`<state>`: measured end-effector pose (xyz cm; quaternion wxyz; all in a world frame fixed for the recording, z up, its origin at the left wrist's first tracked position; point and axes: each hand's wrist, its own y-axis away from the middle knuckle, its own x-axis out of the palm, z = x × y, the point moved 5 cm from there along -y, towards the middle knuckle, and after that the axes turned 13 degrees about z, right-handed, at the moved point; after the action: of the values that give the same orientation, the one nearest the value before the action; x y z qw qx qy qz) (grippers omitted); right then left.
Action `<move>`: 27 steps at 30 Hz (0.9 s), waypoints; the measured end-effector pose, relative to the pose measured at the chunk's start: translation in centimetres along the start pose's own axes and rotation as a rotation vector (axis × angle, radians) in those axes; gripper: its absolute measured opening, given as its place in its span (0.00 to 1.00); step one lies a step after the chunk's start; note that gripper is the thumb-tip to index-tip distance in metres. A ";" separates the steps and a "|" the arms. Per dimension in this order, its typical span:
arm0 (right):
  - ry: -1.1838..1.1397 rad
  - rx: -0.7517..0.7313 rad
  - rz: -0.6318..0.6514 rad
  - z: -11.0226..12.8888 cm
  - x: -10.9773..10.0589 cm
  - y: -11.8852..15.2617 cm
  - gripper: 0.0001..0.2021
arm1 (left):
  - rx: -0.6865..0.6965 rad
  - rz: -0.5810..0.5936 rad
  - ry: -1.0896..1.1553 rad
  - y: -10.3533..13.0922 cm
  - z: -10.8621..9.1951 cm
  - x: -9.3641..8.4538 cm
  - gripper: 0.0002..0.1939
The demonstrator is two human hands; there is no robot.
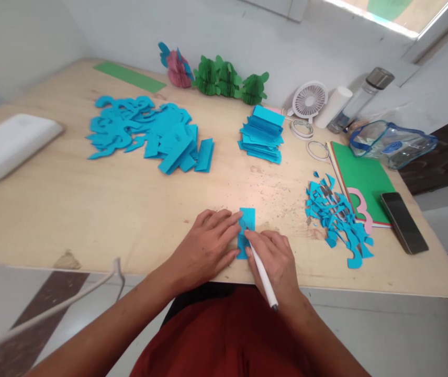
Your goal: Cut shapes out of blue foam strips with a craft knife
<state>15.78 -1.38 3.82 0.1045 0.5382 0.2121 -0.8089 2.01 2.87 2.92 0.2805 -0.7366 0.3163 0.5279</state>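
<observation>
A small blue paper strip (pixel 248 215) lies near the table's front edge, with a faint curved line drawn on it. My left hand (pixel 212 243) rests flat with fingers stretched out, the fingertips on the strip's left edge. In my right hand (pixel 277 256) is a white pen (pixel 262 272), gripped between thumb and fingers. Its tip end points at the strip, though the fingers cover the exact contact. Farther back sit a stack of folded blue paper pieces (pixel 261 135) and a heap of cut blue shapes and strips (pixel 122 123).
Blue scraps (pixel 336 212) lie at the right beside a green sheet stack (pixel 365 178), a pink cutout (pixel 359 204) and a phone (pixel 404 222). Along the wall stand green paper figures (pixel 227 78), a small fan (pixel 309 99) and a bottle (pixel 359 102). A white device (pixel 15 144) is at left.
</observation>
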 end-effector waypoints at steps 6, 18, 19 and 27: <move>0.013 -0.002 0.009 -0.1 0.2 0.0 0.13 | 0.037 0.022 -0.022 -0.2 0.3 -0.3 0.17; 0.028 0.005 0.013 -0.2 0.3 0.1 0.13 | 0.144 0.075 0.039 0.1 1.9 -0.7 0.21; 0.027 0.001 0.010 -0.2 0.3 0.0 0.13 | 0.151 0.076 0.041 0.2 2.0 -0.7 0.21; 0.023 -0.019 0.006 -0.1 0.3 0.1 0.13 | 0.203 0.149 0.081 0.4 2.6 -1.2 0.22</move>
<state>15.77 -1.39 3.55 0.1097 0.5472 0.2194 -0.8003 -0.12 4.75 3.33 0.3007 -0.6997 0.4328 0.4823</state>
